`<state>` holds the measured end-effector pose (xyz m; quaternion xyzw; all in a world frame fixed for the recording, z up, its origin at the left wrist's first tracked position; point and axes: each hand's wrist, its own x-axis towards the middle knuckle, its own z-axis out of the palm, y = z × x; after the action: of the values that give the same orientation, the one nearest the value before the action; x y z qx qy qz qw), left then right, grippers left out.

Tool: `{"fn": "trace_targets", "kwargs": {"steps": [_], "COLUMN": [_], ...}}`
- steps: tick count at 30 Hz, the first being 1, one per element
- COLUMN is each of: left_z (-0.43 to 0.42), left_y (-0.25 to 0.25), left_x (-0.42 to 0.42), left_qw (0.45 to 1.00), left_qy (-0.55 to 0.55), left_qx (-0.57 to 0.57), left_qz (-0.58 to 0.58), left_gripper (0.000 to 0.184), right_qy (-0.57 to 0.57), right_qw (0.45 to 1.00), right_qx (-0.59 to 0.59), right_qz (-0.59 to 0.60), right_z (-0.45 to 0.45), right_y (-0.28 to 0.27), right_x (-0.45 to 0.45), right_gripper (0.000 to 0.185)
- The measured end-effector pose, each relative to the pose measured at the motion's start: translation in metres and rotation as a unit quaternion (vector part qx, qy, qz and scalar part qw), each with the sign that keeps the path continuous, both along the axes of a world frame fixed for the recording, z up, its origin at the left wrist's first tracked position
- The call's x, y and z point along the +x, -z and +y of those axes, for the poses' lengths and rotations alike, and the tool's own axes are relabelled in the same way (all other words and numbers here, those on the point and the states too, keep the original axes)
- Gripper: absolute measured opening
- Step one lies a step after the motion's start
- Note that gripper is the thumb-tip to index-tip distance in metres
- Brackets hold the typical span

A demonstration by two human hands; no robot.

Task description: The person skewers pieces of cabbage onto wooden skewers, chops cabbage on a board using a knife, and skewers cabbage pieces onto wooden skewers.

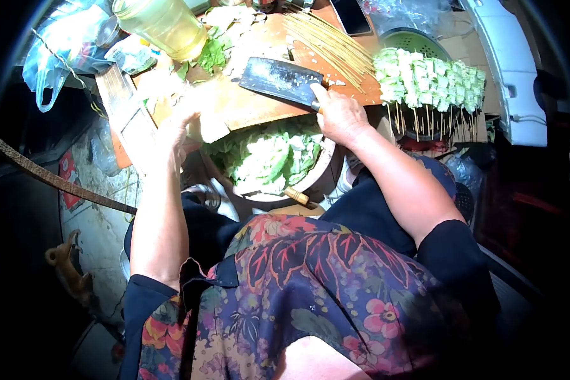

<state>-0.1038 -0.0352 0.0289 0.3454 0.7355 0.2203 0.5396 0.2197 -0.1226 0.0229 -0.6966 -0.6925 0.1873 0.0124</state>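
Observation:
My right hand (343, 114) is wrapped round the handle of a cleaver (275, 77), whose wide dark blade lies flat on the wooden board (259, 109) and has pale bits stuck to it. My left hand (178, 134) is at the board's near left edge, washed out by strong light. Its visible finger is stretched out and apart from the others, and I make out nothing held. Below the board, between both hands, a wide basin holds chopped cabbage (269, 158). A short wooden handle (296, 195) shows at the basin's near rim.
Bamboo skewers (329, 47) lie in a bundle at the board's right. Beyond it, skewered cabbage pieces (430, 82) rest near a green colander (415, 43). A phone (350, 16), a jar of yellowish liquid (164, 28), green leaves (214, 54) and a blue plastic bag (63, 54) are at the back.

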Motion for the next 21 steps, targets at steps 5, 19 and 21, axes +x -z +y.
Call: {"fn": "trace_targets", "kwargs": {"steps": [5, 19, 21], "left_z": [-0.001, -0.035, -0.035], "left_y": [0.009, -0.01, -0.012], "left_x": [-0.001, 0.051, 0.052], "left_qw": [0.991, 0.992, 0.99], "left_qy": [-0.036, 0.105, 0.089], "left_qx": [-0.069, 0.006, -0.02], "left_qz": [-0.111, -0.064, -0.108], "left_gripper": [0.047, 0.044, 0.042], "right_qy": [0.052, -0.062, -0.08], "right_qw": [0.999, 0.969, 0.967], "right_qx": [-0.01, 0.051, 0.04], "right_qz": [-0.01, 0.235, 0.238], "right_z": [0.007, 0.024, 0.029], "right_y": [0.003, -0.007, 0.0], "right_x": [-0.003, -0.086, -0.093], "right_gripper": [0.052, 0.039, 0.041]}}
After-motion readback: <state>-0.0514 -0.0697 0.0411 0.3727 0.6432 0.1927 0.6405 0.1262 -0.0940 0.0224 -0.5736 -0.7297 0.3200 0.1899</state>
